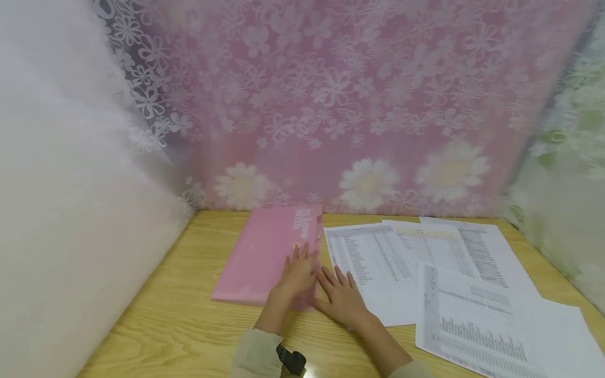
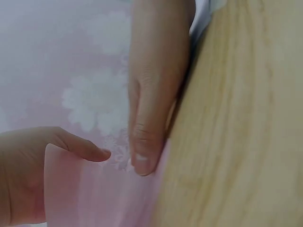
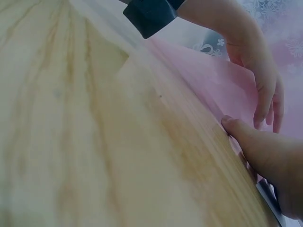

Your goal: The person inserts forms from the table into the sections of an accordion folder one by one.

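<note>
A pink plastic document folder (image 1: 257,252) with white lettering lies at the back left of the wooden table. My left hand (image 1: 298,275) is over its right part, fingers extended toward the lettering. In the left wrist view, a raised pink edge of the folder (image 2: 71,189) covers part of my left hand (image 2: 28,175). Beside the folder's right edge, my right hand (image 1: 342,299) has its fingers spread, near the closest printed sheet (image 1: 373,262). Its thumb (image 3: 236,127) lies right at the folder's near edge in the right wrist view.
More printed sheets overlap on the right: one with a cream heading (image 1: 435,247), one behind it (image 1: 496,247), and one in front with a chart (image 1: 477,320). A pink floral curtain (image 1: 331,105) borders the table's back, with a pale wall (image 1: 85,184) along the left.
</note>
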Demonstrator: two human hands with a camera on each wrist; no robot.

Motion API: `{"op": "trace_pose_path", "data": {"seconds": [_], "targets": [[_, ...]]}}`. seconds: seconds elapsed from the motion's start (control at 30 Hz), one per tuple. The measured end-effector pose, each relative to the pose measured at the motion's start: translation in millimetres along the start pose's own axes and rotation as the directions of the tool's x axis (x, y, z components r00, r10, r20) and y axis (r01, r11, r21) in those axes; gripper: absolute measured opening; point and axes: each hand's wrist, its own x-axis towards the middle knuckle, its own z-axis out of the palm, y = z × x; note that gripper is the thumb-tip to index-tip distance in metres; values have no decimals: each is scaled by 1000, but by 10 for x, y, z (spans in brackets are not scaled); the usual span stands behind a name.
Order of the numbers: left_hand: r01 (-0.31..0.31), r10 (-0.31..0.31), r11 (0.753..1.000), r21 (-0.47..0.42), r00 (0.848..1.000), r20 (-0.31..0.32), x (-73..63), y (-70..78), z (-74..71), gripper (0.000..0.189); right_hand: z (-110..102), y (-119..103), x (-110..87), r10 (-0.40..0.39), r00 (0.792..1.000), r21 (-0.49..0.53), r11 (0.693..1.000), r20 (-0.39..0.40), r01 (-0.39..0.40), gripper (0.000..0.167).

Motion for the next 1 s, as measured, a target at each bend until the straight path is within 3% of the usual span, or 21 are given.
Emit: {"op": "trace_pose_path", "data": {"seconds": [0.27, 0.4, 0.6, 0.77, 0.87, 1.0], "targets": [[-56, 53, 998, -36, 994, -93, -68, -11, -293, 33, 4, 7, -13, -9, 1000, -3, 1000, -11, 9, 72], [1, -7, 998, -60, 995, -103, -122, -33, -460, 28, -4, 19, -3, -7, 1000, -6, 1000, -7, 7, 72], [138, -143, 983, -125, 989, -29, -226, -54, -703, 38, -23, 17, -5, 1, 1000, -1, 1000, 14, -1, 72], [188, -185, 965, -182, 982, 35, -316, -42, -857, 52, -35, 5, -13, -12, 1000, 21, 1000, 1, 12, 71], [205, -203, 962, -179, 979, 34, -352, -44, -918, 55, -15, 14, -8, -21, 1000, 26, 999, -17, 22, 71], [235, -241, 960, -153, 970, -24, -373, -65, -975, 54, 15, 31, -4, -28, 999, 31, 999, -28, 29, 72]]}}
